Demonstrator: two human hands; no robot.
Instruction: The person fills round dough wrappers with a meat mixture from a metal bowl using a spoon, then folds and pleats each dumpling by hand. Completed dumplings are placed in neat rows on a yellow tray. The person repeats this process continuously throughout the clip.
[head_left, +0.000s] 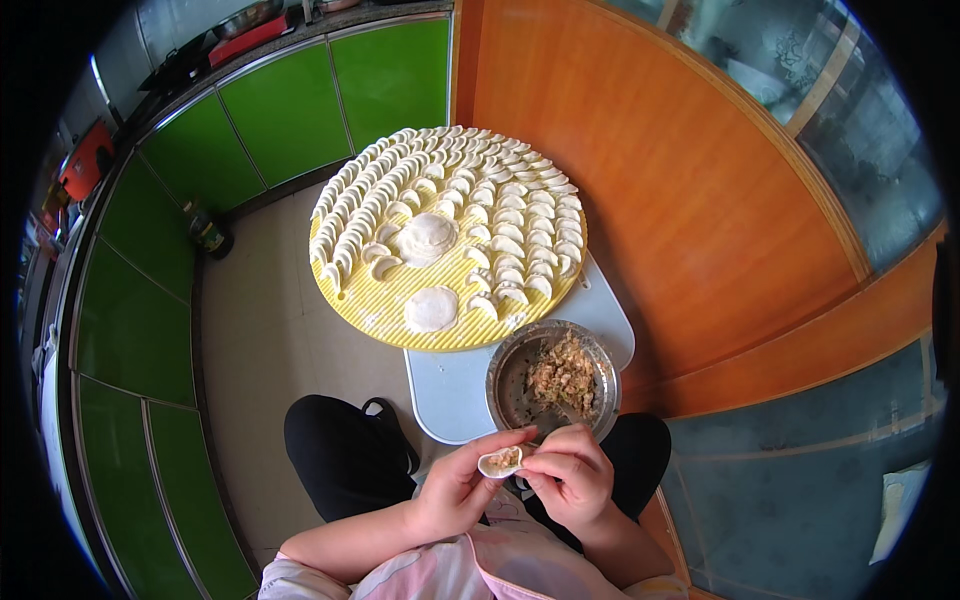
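Between my hands is a dumpling wrapper with minced filling (501, 462), its left end open and the filling showing. My left hand (459, 480) holds it from the left, fingers behind and thumb below. My right hand (568, 474) pinches its right edge. Just beyond my hands a metal bowl (504, 375) holds minced filling (568, 375). Past the bowl lies a round yellow ribbed board (367, 311), covered in rows of folded dumplings (508, 231). On the board are a stack of round wrappers (427, 238) and, nearer me, another flat round wrapper or small stack (431, 309).
A pale blue-grey small table (450, 397) supports the board and bowl. Green cabinets (270, 112) stand left and beyond, with a dark bottle (208, 231) by them on the floor. An orange wooden panel (675, 187) rises at the right. My knees flank the table's near edge.
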